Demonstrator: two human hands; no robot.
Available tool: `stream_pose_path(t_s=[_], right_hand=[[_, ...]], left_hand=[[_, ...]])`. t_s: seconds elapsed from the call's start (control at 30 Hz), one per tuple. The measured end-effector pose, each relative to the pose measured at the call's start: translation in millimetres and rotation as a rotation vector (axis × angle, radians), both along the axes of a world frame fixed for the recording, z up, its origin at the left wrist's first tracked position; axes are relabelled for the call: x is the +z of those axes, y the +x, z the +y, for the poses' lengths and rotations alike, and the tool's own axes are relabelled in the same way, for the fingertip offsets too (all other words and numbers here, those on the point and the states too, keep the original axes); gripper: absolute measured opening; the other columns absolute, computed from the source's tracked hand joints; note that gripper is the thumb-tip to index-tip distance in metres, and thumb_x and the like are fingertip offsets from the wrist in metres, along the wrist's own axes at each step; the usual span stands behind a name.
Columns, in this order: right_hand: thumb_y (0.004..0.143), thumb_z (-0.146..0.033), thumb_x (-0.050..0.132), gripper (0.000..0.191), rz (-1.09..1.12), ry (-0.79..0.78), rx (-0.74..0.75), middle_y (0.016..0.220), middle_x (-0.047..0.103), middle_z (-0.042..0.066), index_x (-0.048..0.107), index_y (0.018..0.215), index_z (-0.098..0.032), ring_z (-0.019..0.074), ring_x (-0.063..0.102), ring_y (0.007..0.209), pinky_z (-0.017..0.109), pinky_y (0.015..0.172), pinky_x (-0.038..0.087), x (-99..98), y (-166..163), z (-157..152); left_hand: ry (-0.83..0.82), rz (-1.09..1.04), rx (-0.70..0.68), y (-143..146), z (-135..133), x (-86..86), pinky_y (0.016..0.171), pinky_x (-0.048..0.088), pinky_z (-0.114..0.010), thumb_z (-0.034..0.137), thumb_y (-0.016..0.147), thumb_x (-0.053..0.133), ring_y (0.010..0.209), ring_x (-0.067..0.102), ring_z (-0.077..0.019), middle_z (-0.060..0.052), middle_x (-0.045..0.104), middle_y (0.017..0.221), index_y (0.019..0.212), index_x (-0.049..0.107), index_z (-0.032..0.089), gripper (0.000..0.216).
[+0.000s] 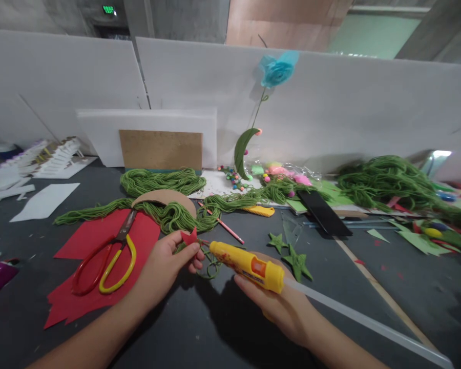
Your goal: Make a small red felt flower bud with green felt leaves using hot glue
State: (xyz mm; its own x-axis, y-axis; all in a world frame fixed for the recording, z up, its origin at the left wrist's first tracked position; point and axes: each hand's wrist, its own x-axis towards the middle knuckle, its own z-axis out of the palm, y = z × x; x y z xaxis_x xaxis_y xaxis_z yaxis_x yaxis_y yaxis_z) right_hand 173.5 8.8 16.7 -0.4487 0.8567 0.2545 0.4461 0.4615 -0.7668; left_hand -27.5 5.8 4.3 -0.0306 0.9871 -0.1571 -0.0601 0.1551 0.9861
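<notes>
Between thumb and fingers, my left hand [176,261] pinches a small red star [189,237]. My right hand [276,302] is wrapped round a yellow hot glue gun [249,264]; a long clear glue stick [361,318] sticks out of its back end. The gun's nozzle points left and is close to the red star; whether they touch I cannot tell. A strand of green yarn [211,269] hangs by my left fingers. Two green yarn-wrapped stars [297,262] lie just beyond my right hand.
Scissors [119,241] rest on red sheets [96,287] at left. Behind my hands are green yarn [165,182], a pencil [230,229], a yellow cutter [259,210] and a black phone-like slab [325,212]. A green crescent [244,151] and blue flower [278,72] stand by the white board.
</notes>
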Motion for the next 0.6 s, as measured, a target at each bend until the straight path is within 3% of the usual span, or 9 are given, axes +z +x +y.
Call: stream_pose_path(t_s=[0.2, 0.6], right_hand=[[0.078, -0.031, 0.052, 0.019, -0.007, 0.070, -0.029, 0.065, 0.065, 0.004, 0.068, 0.085, -0.022, 0.0214, 0.061, 0.057, 0.031, 0.048, 0.050, -0.3, 0.3, -1.1], [0.079, -0.029, 0.053, 0.010, -0.019, 0.072, -0.001, 0.069, 0.062, 0.002, 0.062, 0.077, -0.024, 0.0200, 0.060, 0.061, 0.031, 0.057, 0.049, -12.2, 5.3, 3.1]], left_hand=[[-0.004, -0.022, -0.003, 0.3, 0.3, 0.7, 0.053, 0.045, -0.023, 0.030, 0.076, 0.061, 0.053, 0.057, -0.0102, 0.000, 0.064, 0.063, 0.076, 0.058, 0.013, 0.017], [-0.013, -0.058, -0.018, -1.5, 0.2, -2.0, 0.052, 0.046, -0.023, 0.029, 0.075, 0.063, 0.053, 0.058, -0.0109, -0.001, 0.065, 0.062, 0.077, 0.059, 0.013, 0.017]])
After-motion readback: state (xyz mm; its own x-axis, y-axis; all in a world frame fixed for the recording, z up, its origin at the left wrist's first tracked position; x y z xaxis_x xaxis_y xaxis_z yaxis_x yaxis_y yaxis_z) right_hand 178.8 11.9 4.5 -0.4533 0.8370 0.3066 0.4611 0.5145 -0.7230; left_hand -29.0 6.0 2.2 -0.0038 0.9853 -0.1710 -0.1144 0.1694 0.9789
